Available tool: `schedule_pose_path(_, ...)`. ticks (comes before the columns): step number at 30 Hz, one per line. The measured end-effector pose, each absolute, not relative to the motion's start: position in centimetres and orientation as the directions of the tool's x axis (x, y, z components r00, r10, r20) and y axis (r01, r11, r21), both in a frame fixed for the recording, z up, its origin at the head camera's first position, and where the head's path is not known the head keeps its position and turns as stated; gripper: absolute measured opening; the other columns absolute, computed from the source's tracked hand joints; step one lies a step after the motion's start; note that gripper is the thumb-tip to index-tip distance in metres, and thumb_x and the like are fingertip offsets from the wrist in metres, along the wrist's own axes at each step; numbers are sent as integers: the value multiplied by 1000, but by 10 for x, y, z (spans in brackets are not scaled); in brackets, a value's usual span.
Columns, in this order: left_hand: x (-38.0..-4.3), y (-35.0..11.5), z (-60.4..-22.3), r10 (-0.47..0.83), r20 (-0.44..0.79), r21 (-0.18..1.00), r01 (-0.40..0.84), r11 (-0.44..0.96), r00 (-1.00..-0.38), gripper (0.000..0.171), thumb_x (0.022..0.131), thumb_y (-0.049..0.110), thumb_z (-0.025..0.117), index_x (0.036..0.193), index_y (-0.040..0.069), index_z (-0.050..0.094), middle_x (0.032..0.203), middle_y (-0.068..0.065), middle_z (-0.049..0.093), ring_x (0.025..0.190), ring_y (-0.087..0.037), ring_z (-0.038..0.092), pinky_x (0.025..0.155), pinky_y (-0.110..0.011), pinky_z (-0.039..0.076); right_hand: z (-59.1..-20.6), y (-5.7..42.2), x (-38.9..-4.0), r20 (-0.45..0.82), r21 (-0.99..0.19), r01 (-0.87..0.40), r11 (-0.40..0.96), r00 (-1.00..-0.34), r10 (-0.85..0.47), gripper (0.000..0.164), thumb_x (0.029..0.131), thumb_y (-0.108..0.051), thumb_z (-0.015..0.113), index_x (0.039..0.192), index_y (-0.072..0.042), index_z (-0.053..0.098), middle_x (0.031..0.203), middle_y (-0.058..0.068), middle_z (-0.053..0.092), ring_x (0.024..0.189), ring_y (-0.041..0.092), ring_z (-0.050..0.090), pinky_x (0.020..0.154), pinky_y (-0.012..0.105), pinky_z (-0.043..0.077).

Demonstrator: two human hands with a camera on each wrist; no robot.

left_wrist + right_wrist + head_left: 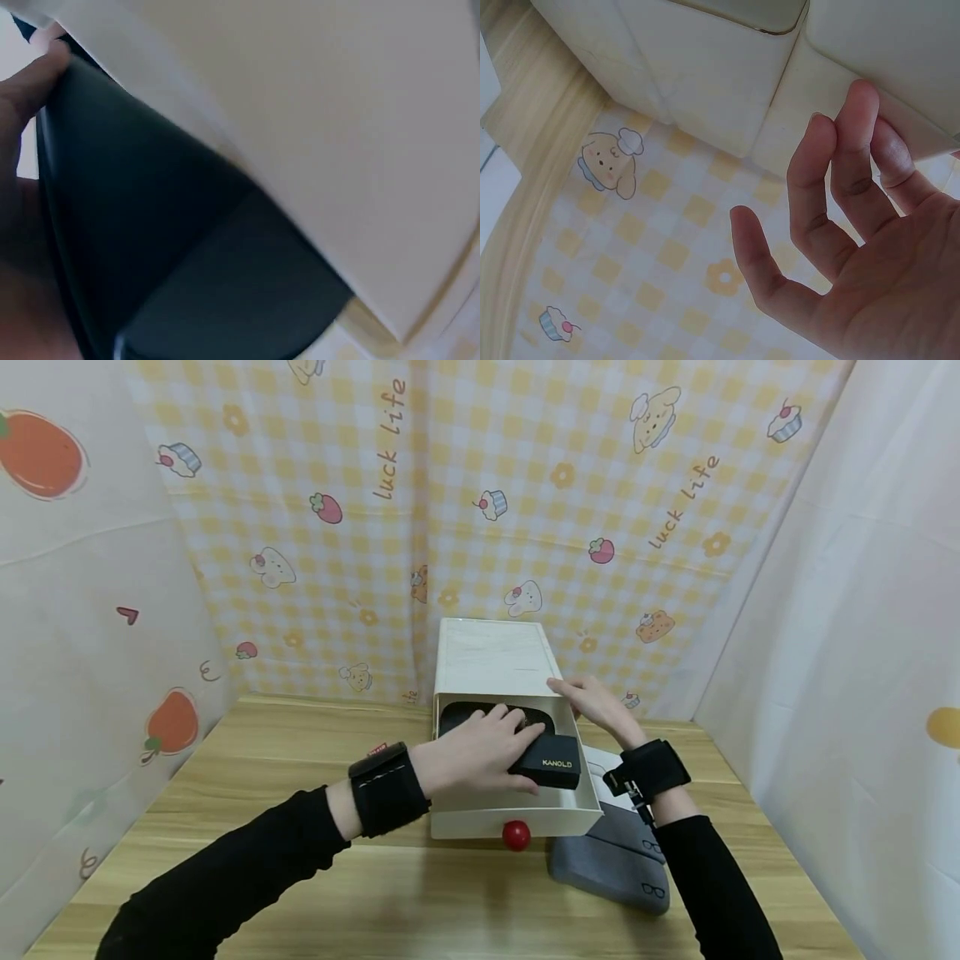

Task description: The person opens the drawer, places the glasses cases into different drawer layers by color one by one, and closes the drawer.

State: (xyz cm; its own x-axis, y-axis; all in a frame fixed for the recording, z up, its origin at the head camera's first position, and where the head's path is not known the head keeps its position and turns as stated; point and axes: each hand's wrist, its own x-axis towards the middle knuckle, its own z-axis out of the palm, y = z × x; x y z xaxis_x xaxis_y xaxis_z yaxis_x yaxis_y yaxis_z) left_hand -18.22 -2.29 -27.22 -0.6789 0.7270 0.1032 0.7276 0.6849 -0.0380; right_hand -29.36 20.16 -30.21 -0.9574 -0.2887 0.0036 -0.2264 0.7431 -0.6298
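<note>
A white drawer box point(495, 656) stands at the back of the table with its drawer point(480, 822) pulled out; a red ball knob point(516, 835) is on the drawer front. My left hand point(483, 756) reaches into the drawer and grips a black box point(558, 770) lettered KANOLD by its left end. In the left wrist view this dark box point(187, 195) fills much of the picture, beside a pale surface. A black case point(457, 714) lies behind, partly covered by the hand. My right hand point(596, 700) touches the drawer box's right side, its fingers point(855, 112) loosely bent.
Two grey glasses cases point(607, 872) with glasses prints lie on the wooden table point(330, 893) to the drawer's right, partly behind the right forearm. A white item point(600, 760) lies just beyond them. A patterned curtain point(322, 577) hangs behind the drawer box.
</note>
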Motion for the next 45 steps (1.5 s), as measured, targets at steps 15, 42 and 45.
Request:
schedule_pose_path(15,-187,-8,-293,707,20,-137,699,702,-707,71,82,53,67,138,12,49,132,-12,54,121,-27,51,93,-43,50,-302,202,-292,2,-625,-230,746,-956,-293,53,97,-52,37,97,-6,64,79,7,55,80,25,55,71,29,41)
schedule_pose_path(42,-180,-17,-294,807,179,-111,804,585,-563,44,90,40,62,126,14,60,115,-2,63,99,-15,58,84,-26,52,-300,202,-292,3,-625,-228,746,-957,-290,54,97,-50,38,104,-5,66,84,9,60,75,18,55,69,27,41)
schedule_pose_path(45,-170,-19,-286,829,281,-118,840,530,-483,34,91,37,60,118,16,64,106,1,65,92,-13,59,81,-23,52,-300,202,-292,11,-628,-234,742,-956,-292,53,97,-50,38,100,-5,66,80,7,59,73,17,54,68,28,41)
